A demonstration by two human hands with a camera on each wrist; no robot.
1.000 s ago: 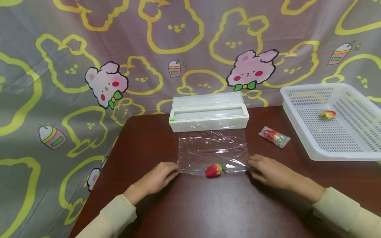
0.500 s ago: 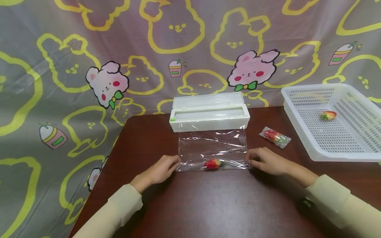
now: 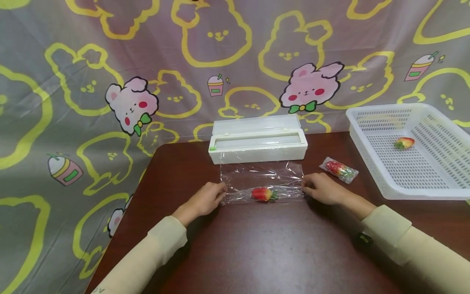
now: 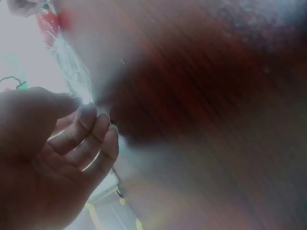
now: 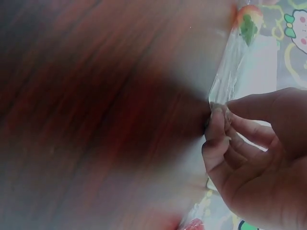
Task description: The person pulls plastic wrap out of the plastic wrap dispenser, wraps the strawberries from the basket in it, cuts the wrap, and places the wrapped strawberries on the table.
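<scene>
Strawberry point(image 3: 262, 194) enclosed in clear film point(image 3: 236, 197), lying at the near edge of the sheet, its leafy end toward the right hand. The near edge is gathered into a narrow, creased band on either side of the fruit. The left hand point(image 3: 207, 199) pinches one end of this band between thumb and fingers; the right hand point(image 3: 323, 189) pinches the opposite end likewise, the gathered film showing at its fingertips in the right wrist view. The flatter part of the sheet extends back to the front of a white dispenser point(image 3: 257, 155), whose lid point(image 3: 257, 124) is raised. Beyond the right hand lies a wrapped strawberry point(image 3: 338, 169); farther right stands a white perforated basket point(image 3: 415, 193) containing an unwrapped strawberry point(image 3: 405, 143). All rest on a dark reddish-brown surface point(image 3: 264, 245). Behind hangs a grey cloth point(image 3: 235, 49) printed with yellow outlines and rabbit heads. Both sleeves point(image 3: 167, 237) are cream-coloured.
</scene>
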